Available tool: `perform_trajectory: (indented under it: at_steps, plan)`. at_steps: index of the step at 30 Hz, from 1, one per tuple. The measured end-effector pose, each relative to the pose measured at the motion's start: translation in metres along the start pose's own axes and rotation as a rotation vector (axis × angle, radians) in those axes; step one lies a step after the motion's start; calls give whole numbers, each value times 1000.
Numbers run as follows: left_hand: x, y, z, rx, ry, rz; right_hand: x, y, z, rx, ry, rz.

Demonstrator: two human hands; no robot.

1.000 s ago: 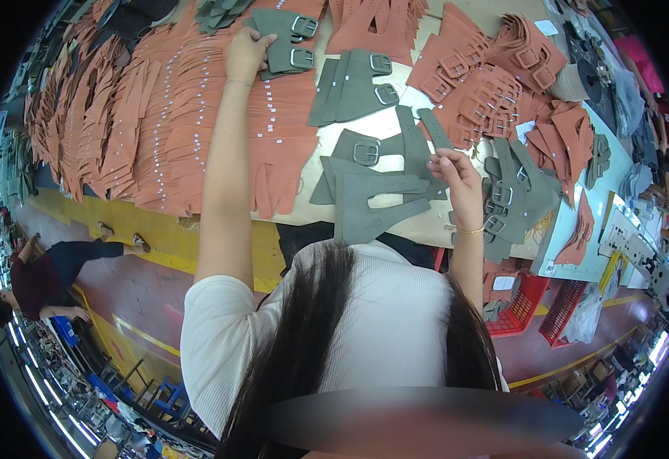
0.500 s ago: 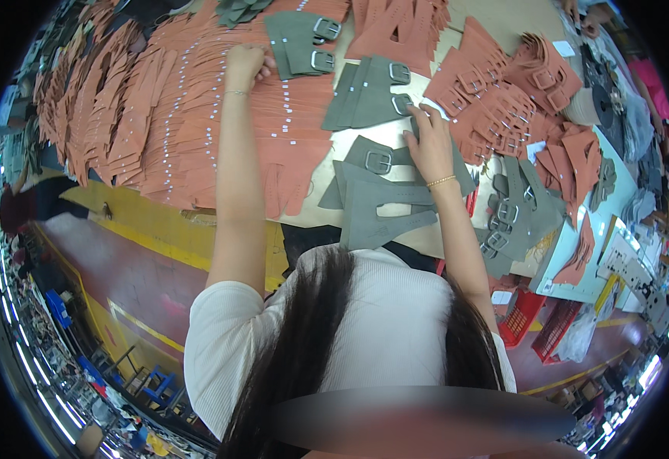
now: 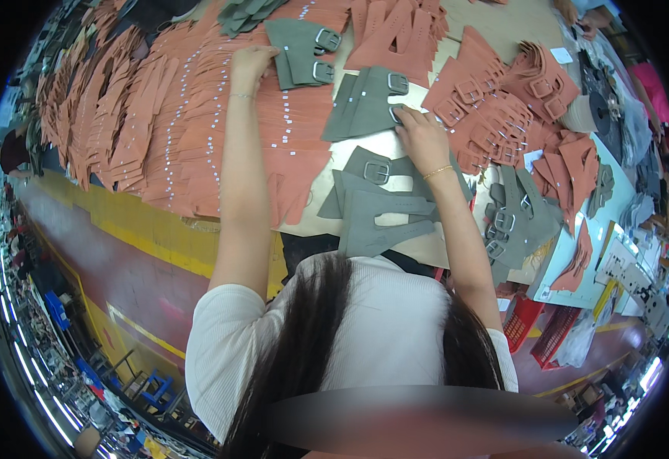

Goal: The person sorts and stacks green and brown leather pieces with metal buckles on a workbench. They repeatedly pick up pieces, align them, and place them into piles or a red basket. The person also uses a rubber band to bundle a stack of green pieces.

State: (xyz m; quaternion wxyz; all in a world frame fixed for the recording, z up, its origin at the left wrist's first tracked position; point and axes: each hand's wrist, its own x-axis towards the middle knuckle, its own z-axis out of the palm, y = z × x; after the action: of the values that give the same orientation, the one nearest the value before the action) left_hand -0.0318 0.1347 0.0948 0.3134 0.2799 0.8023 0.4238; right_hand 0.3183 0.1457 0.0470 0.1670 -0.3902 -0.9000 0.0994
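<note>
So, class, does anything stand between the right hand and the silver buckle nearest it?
Nothing visible stands in the way: the right hand has its fingers at the lower silver buckle of a green piece, partly covering it from this view. Whether they grip it can't be told.

Head view, single: left fisheye of a head-worn pair, looks down from close above the white shirt (image 3: 384, 321) onto left hand (image 3: 252, 67), right hand (image 3: 425, 139) and worktable (image 3: 499, 21), floor (image 3: 120, 264) bending alongside.

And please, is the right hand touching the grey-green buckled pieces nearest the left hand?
Apart: the head view shows other grey-green pieces lying between the right hand and those buckled pieces.
</note>
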Motion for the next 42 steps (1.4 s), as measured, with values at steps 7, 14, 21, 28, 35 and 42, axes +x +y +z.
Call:
perform_trajectory:
  at_steps: [7,14,21,28,35,42]
  plan:
    - [-26,36,-20,304,473,623,3,9,6,159,124,120]
    - [-71,36,-56,-559,72,415,20,8,-15,431,166,329]
    - [-116,-54,-23,-457,-216,-174,29,-34,-52,446,390,130]
    - [-111,-57,-39,-539,-393,-317,20,-122,17,208,163,-339]
    - [-116,-57,-25,-325,-332,-143,6,-124,33,352,-4,-223]
    - [-114,-45,-68,-519,-323,27,-10,-107,-4,505,-16,-150]
